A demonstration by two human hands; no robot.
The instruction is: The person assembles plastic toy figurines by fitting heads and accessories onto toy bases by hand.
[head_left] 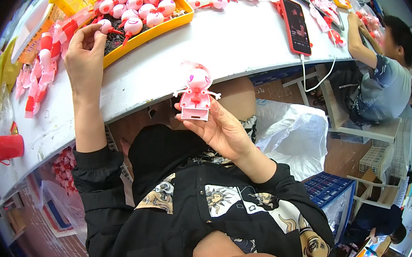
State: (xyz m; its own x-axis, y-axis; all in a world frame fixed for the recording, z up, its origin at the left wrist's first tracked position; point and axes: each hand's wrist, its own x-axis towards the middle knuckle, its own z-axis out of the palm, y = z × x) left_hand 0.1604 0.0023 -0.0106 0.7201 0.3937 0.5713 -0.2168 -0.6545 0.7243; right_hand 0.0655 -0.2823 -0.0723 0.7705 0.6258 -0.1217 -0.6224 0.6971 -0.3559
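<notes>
My right hand (223, 132) holds a small pink plastic toy figure (196, 100) upright above my lap, just off the table's front edge. The figure has a round pink head with purple marks, white arms spread sideways and red parts in its middle. Over at the left, my left hand (87, 47) reaches to the edge of a yellow basket (148, 36), thumb and fingertips drawn together. A round pink head with a red stem (105, 25) lies right at those fingertips; whether they grip it or something smaller is hidden. Dark small pieces (115, 43) lie beside it in the basket.
Several pink heads (138, 3) fill the basket. Red-and-pink strips (46, 66) and a red cup (5, 148) are on the left. A phone (296, 27) with a white cable lies at the right, near a seated person (381, 86). A white plastic bag (291, 139) hangs beside me.
</notes>
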